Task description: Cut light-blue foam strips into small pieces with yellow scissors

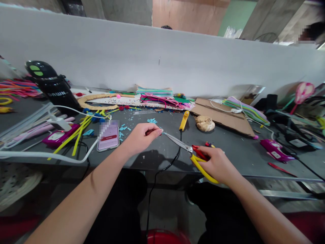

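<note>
My right hand [216, 163] grips a pair of scissors [177, 141] by the red and yellow handles. The metal blades point left and look nearly closed, tips close to the fingertips of my left hand [144, 136]. Thumb and forefinger of that hand are pinched together. A tiny light-blue bit [164, 133] shows between them and the blade tips; most of it is hidden. On the table beyond my left hand lie light-blue cut pieces [152, 120], and more blue scraps [124, 128] are scattered next to a phone [108, 144].
A yellow glue gun [185, 120] trails a black cable past the table edge. A black bottle [57, 89], yellow-green strips [80, 130] and a purple device [59, 135] stand left. Cardboard [225, 118], a tan lump [204, 123] and another purple device [275, 150] lie right.
</note>
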### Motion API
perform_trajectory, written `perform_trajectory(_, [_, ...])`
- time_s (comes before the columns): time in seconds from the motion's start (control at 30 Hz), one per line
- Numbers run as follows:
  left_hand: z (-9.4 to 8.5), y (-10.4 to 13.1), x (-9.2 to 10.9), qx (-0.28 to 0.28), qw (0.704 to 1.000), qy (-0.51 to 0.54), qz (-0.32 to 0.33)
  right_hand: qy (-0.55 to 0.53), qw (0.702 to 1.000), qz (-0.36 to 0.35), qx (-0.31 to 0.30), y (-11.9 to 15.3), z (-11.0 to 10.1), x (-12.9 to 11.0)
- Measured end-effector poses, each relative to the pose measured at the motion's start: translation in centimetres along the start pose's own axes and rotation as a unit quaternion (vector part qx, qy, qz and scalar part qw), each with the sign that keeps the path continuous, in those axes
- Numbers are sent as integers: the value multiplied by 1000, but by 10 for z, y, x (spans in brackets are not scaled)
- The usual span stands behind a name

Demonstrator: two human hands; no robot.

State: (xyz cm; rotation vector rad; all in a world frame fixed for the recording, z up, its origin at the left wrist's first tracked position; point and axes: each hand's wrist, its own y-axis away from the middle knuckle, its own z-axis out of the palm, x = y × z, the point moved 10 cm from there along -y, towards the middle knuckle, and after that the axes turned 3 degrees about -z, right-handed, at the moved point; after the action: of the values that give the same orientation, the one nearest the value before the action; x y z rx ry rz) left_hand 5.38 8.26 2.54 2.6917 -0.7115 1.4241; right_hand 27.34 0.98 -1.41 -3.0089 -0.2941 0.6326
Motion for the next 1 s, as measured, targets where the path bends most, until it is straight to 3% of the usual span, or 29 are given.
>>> perform_trajectory(1.0, [1, 1, 0, -4, 1000, -7, -4, -2, 1000, 6, -5, 0, 0, 1])
